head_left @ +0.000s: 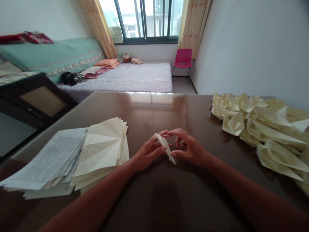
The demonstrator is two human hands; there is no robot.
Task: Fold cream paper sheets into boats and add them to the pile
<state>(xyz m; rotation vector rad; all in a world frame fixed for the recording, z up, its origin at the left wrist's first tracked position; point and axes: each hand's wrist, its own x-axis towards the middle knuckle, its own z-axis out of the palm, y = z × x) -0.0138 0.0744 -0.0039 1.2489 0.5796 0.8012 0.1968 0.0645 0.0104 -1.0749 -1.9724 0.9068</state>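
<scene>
A small folded piece of cream paper [165,145] is held up above the brown table, tilted with its lower point toward me. My left hand [150,150] pinches it between thumb and fingers. Close on its right side is my right hand [187,145], fingers curved and apart, thumb near the paper's lower end; whether it touches the paper is hard to make out. Left of my hands lies a stack of creased cream sheets [101,145]. On the right, many folded paper pieces [233,124] are heaped up.
Printed white sheets [55,158] lie at the left of the glossy brown table [154,111]. Beyond its far edge are a bed [149,75] and a pink chair [183,58]. A dark cabinet [36,100] stands at the left, and a white wall [253,48] borders the right side.
</scene>
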